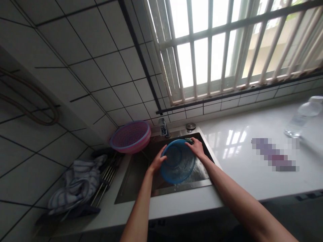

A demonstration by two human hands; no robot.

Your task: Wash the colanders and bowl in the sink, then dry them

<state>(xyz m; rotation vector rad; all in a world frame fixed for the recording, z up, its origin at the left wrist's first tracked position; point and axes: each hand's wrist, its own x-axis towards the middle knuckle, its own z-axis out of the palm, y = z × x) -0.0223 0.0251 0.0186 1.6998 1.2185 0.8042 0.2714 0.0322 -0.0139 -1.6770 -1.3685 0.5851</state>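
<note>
A translucent blue basin [178, 164] is tilted over the sink [133, 183], and its inside looks wet. My left hand [158, 161] grips the basin's left rim, thumb over the edge. On the upper right rim, my right hand [196, 148] is closed round the edge, with something small and green by its fingers that I cannot make out. Splashing water shows in the sink beside and below the basin. Behind it stands the chrome faucet [163, 127].
A pink colander in a basin [131, 136] rests at the sink's back left corner. Left of the sink lies a striped cloth [80, 181] near a metal rack [106, 181]. On the white counter [234, 174] are a drain plug [191, 126], a clear bottle [301, 116] and a blurred-out item [275, 154].
</note>
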